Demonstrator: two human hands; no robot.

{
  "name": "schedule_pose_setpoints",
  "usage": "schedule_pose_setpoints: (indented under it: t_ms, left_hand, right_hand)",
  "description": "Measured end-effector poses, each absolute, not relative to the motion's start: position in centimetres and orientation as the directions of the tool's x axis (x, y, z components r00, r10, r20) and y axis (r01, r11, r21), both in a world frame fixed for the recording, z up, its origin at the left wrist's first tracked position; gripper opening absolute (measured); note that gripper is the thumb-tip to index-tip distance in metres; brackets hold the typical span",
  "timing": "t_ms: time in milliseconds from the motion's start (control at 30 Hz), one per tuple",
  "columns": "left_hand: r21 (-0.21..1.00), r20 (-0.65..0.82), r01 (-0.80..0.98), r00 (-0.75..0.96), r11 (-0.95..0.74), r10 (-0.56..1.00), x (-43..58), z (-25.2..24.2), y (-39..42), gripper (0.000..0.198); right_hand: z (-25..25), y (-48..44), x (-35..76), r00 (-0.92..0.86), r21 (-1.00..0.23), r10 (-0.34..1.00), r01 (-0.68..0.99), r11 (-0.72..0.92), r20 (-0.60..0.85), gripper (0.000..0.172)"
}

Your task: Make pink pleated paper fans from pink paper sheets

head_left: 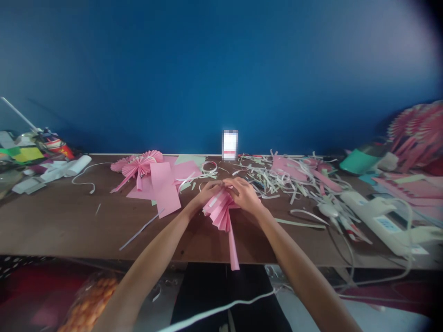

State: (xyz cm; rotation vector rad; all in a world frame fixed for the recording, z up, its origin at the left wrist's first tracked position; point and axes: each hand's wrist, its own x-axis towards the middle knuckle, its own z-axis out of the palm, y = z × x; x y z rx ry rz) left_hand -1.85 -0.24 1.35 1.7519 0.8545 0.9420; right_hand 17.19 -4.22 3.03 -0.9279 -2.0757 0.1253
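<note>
A pleated pink paper fan (221, 216) is spread out over the front part of the table, with a narrow folded pink tail hanging toward the table's edge. My left hand (208, 190) is closed on its upper left side, fingertips meeting those of my right hand near the top. My right hand (243, 193) grips the upper right side, its fingers curled over the folds. The fan's centre is partly hidden beneath both hands. To the left lie a flat pink paper sheet (164, 189) and a finished-looking pink paper rosette (141, 166) with tails.
Paper strip scraps (273, 182) are heaped behind and right of my hands. A white power strip (375, 221) with cables and a glue gun (328, 211) lie to the right. More pink rosettes (418, 131) are stacked far right. A lit phone (230, 145) leans against the blue wall.
</note>
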Motion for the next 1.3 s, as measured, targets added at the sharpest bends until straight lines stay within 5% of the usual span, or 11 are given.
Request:
schedule_pose_setpoints:
  t_ms: [400,1300]
  left_hand:
    - [0.977,0.143,0.074,0.466,-0.199,0.873,-1.5,0.7,-0.3,0.031]
    - [0.947,0.216,0.094,0.522,-0.307,0.825,-1.2,2.4,-1.3,0.03]
  right_hand:
    - [3.5,-4.5,17.0,-0.464,-0.38,0.655,0.556,0.74,0.597,0.047]
    - [3.1,-4.4,16.9,-0.417,-0.351,0.647,0.59,0.727,0.639,0.049]
